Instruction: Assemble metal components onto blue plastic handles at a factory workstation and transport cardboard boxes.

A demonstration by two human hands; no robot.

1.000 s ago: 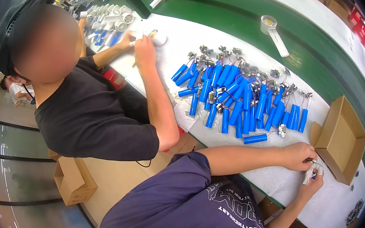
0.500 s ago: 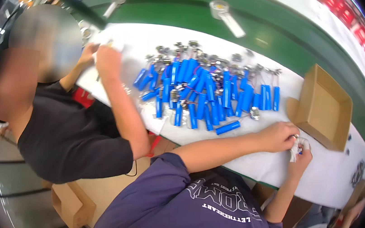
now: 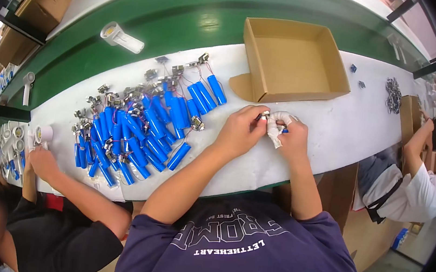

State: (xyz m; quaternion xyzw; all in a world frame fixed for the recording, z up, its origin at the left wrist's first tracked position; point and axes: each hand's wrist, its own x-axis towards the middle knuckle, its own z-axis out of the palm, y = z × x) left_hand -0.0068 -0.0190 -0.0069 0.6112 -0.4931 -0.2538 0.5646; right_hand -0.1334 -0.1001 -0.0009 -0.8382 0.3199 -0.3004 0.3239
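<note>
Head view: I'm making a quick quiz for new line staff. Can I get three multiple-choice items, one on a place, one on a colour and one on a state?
1. Where does the cardboard box sit?
A. beyond the hands on the white table
B. on the floor
C. on the person's lap

2. What colour are the cylinder cells piled on the table?
A. red
B. blue
C. yellow

3. What state is the box in?
A. taped shut
B. full of cells
C. open and empty

Answers:
1 A, it lies past the left hand and right hand on the white table.
2 B, the casings are blue.
3 C, its bare bottom shows.
</note>
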